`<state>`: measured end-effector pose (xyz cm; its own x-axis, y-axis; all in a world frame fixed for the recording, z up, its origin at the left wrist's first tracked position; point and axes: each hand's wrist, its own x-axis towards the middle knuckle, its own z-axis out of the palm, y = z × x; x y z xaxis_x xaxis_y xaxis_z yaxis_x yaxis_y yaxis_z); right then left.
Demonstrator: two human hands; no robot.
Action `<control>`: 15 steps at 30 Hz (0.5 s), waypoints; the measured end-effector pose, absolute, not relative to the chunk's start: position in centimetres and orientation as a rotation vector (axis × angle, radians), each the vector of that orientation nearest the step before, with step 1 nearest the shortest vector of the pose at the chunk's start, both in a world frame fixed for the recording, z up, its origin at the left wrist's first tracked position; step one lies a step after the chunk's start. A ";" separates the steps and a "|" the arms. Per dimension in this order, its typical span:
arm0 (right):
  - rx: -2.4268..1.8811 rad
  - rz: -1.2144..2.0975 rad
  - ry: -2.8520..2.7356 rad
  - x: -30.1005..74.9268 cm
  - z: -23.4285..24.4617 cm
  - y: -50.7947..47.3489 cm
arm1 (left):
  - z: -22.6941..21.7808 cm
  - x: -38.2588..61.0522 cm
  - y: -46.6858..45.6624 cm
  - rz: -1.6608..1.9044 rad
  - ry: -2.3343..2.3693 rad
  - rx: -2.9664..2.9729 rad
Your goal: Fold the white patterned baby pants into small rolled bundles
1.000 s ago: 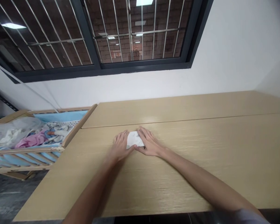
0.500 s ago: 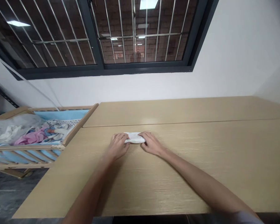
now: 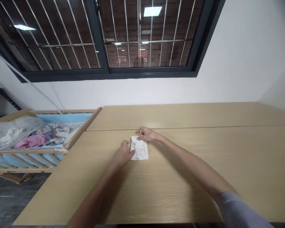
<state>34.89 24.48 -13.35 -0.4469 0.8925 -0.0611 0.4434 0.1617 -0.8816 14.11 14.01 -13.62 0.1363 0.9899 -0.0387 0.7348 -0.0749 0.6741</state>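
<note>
A folded white diaper [image 3: 140,151] with small faint prints lies flat on the light wooden table [image 3: 194,177], roughly square in outline. My left hand [image 3: 123,155] is at its left side, thumb on the edge and fingers curled, gripping it there. Over the far edge is my right hand [image 3: 147,134], its thumb on the diaper's top and its fingers bent just beyond, closed on that edge. The undersides of both hands are hidden.
To the left stands a wooden crib [image 3: 83,129] with blue lining, holding crumpled clothes [image 3: 34,139] and a clear plastic bag. A seam crosses the table behind my hands. Beyond it are a white wall [image 3: 137,90] and a dark-framed, barred window [image 3: 147,72].
The diaper went from a narrow strip held at both ends to a squarer shape lying flat. My right hand moved up to its far edge; my left moved slightly nearer to me.
</note>
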 end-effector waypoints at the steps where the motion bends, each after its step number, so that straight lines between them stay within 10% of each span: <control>1: -1.256 1.229 -1.992 34.7 -14.0 24.8 | -14.0 14.2 14.1 0.568 1.679 1.900; 15: -0.621 0.445 -2.707 35.9 -13.1 16.4 | -13.4 18.1 6.9 0.428 1.592 2.787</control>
